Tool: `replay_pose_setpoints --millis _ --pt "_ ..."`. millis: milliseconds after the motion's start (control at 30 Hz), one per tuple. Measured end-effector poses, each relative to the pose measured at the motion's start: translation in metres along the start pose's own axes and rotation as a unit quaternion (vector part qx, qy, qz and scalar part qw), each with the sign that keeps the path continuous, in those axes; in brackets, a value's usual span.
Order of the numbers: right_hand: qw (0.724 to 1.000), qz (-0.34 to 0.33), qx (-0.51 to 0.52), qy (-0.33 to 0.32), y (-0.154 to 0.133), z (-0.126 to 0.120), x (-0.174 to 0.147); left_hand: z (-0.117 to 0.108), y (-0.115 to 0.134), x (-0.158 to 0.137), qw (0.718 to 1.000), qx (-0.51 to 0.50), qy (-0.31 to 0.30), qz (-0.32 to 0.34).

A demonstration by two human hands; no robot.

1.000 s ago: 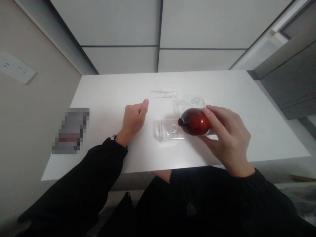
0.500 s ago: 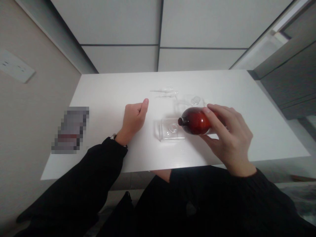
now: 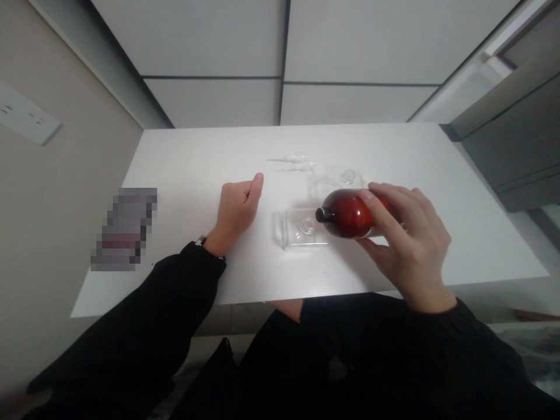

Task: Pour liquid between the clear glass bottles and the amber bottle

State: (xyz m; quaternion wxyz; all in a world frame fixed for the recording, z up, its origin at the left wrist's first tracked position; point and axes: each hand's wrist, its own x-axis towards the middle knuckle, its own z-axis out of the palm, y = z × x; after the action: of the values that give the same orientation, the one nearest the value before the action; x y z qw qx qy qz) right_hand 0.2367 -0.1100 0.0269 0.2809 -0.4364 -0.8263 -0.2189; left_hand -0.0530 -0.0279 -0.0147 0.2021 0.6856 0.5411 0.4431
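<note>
Dark-red bottle (image 3: 350, 214) gripped round its body by right hand (image 3: 411, 245), seemingly so the neck (image 3: 326, 215) is left free; left hand (image 3: 238, 213) clenched.

I seem to be looking into a home: pale panels (image 3: 210, 38) with dark seams stand behind a white table (image 3: 394, 149), and a power outlet (image 3: 28, 114) sits on the beige wall (image 3: 48, 198).

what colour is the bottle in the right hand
The bottle is glossy dark red, seen best in the head view.
</note>
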Motion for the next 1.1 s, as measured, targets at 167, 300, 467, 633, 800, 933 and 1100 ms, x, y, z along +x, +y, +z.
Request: replay_pose_setpoints --millis 167,300,467,633,800,933,1100 --pt "1.000 -0.004 -0.006 0.001 0.0004 0.0000 -0.0003 0.0004 -0.0004 0.0001 1.000 -0.006 0.001 0.001" --pt "1.000 0.007 0.002 -0.001 -0.0007 -0.0004 -0.0007 0.0004 -0.0006 0.0000 1.000 -0.006 0.001 0.005" --pt "1.000 0.006 -0.008 -0.005 -0.0006 -0.0013 -0.0006 0.0005 -0.0013 0.0000 1.000 -0.002 -0.001 0.008" --pt "1.000 -0.004 -0.012 -0.002 0.0008 -0.0008 -0.0007 0.0010 -0.0017 0.0002 1.000 -0.003 -0.002 0.004" --pt "1.000 0.000 -0.007 0.001 0.0000 -0.0009 -0.0002 0.0011 -0.0012 0.0002 1.000 -0.004 0.000 -0.001" --pt "1.000 -0.005 -0.007 0.003 -0.0002 -0.0014 0.0005 0.0007 -0.0004 0.0002 1.000 -0.007 0.000 0.001" --pt "1.000 -0.018 -0.016 0.006 0.0010 -0.0017 0.0010 0.0009 -0.0025 0.0007 1.000 -0.006 0.002 0.012"
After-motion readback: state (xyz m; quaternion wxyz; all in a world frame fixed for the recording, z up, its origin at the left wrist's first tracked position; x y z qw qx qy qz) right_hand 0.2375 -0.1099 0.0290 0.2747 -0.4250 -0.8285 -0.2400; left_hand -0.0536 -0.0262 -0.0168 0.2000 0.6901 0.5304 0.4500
